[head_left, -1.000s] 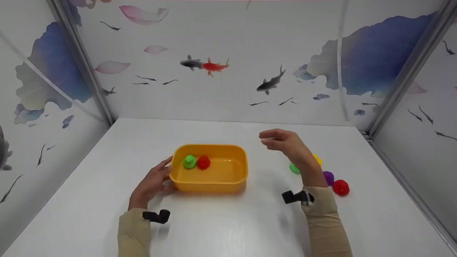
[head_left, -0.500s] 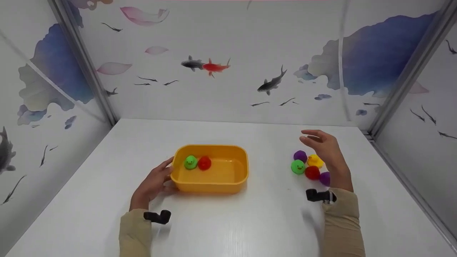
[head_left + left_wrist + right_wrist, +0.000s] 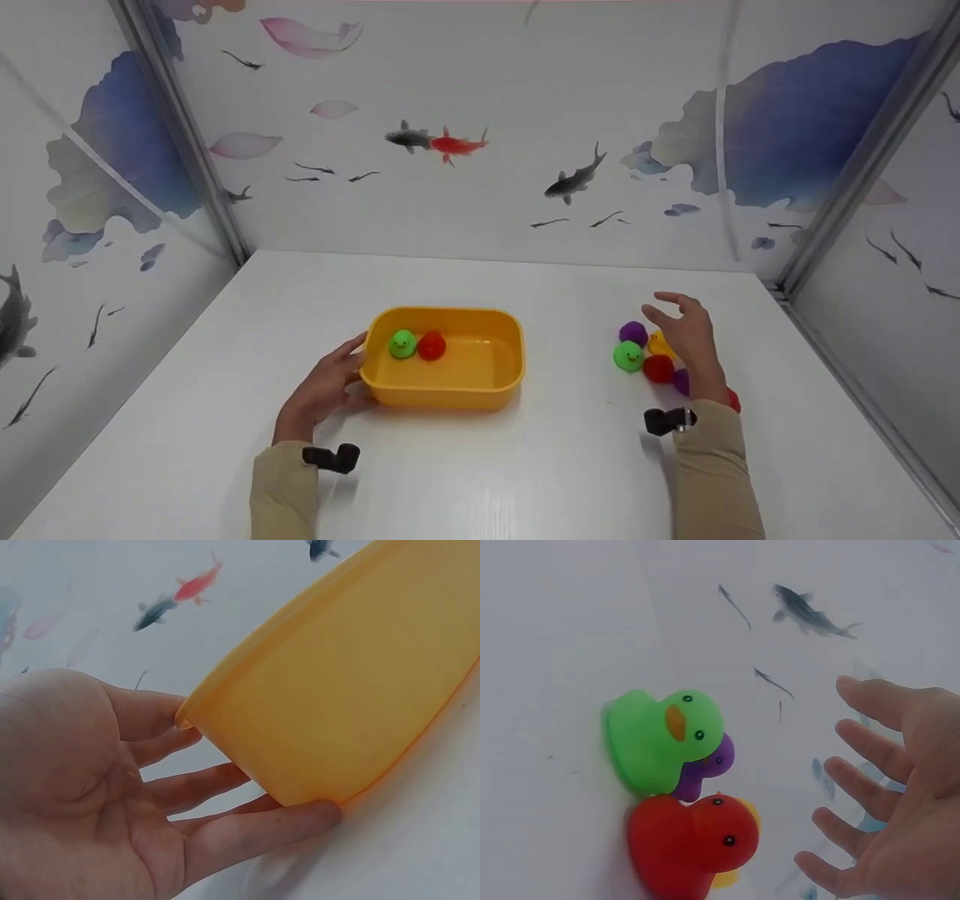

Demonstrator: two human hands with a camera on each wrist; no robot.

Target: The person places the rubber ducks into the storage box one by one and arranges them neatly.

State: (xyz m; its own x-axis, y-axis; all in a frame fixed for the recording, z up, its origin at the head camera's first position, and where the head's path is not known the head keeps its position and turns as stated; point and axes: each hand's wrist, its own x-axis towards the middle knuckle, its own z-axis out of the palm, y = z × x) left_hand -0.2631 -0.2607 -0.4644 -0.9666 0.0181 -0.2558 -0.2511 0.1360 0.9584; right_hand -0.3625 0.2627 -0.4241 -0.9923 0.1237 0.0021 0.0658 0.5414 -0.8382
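My left hand (image 3: 324, 388) touches the left end of a yellow plastic tub (image 3: 450, 400). In the left wrist view its fingers (image 3: 259, 836) reach out fairly straight against the tub's wall and under its rim. A green rubber duck (image 3: 403, 344) and a red rubber duck (image 3: 432, 346) sit inside the tub, towards its left. Over a cluster of rubber ducks on the right hovers my right hand (image 3: 694, 341), fingers spread, holding nothing. Nearest to it are a yellow duck (image 3: 660, 344), a purple duck (image 3: 633, 333), a green duck (image 3: 649, 739) and a red duck (image 3: 682, 840).
Another purple duck (image 3: 681, 381) and another red duck (image 3: 734, 400) are partly hidden by my right wrist. The white table (image 3: 480, 480) is enclosed by panels printed with fish and petals. Table surface lies between the tub and the cluster.
My right hand has moved right, away from beside the tub, and then lowered over the duck cluster. The left hand stays at the tub, which has not moved on the table.
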